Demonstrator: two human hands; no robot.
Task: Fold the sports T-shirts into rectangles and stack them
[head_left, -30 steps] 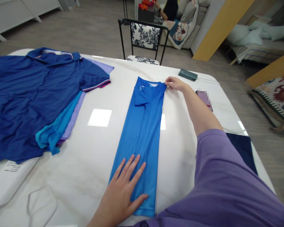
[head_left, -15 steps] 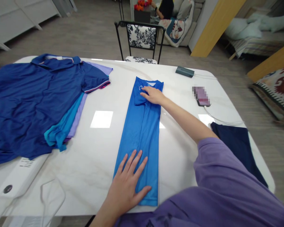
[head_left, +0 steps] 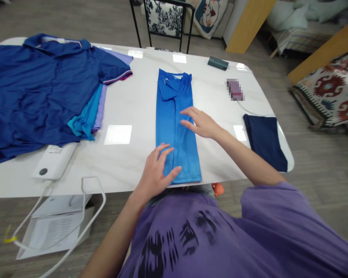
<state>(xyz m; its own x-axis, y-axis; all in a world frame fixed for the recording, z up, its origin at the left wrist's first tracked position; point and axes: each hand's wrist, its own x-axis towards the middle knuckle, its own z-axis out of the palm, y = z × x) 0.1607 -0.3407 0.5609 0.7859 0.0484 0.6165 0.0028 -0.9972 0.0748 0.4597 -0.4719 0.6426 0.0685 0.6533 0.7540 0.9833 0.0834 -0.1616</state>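
A blue T-shirt (head_left: pixel 181 143), folded into a long narrow strip, lies lengthwise in front of me with its collar at the far end. One sleeve is turned in over the strip near the collar. My left hand (head_left: pixel 155 170) is over the near left part of the shirt, fingers spread and holding nothing. Over the shirt's right edge, about halfway up, is my right hand (head_left: pixel 201 122), with thumb and fingers apart and nothing between them. Whether either hand touches the cloth I cannot tell.
A dark blue polo shirt (head_left: pixel 55 92) lies over teal and purple garments on the left, beside a white power strip (head_left: pixel 55 160). At right are a folded navy cloth (head_left: pixel 265 141), a phone (head_left: pixel 234 89) and a dark green box (head_left: pixel 218 63). A chair (head_left: pixel 165 19) stands beyond the white table (head_left: pixel 127 104).
My right hand has come back from the collar toward the middle of the shirt. The left hand has eased off the near end. My view has tilted further down.
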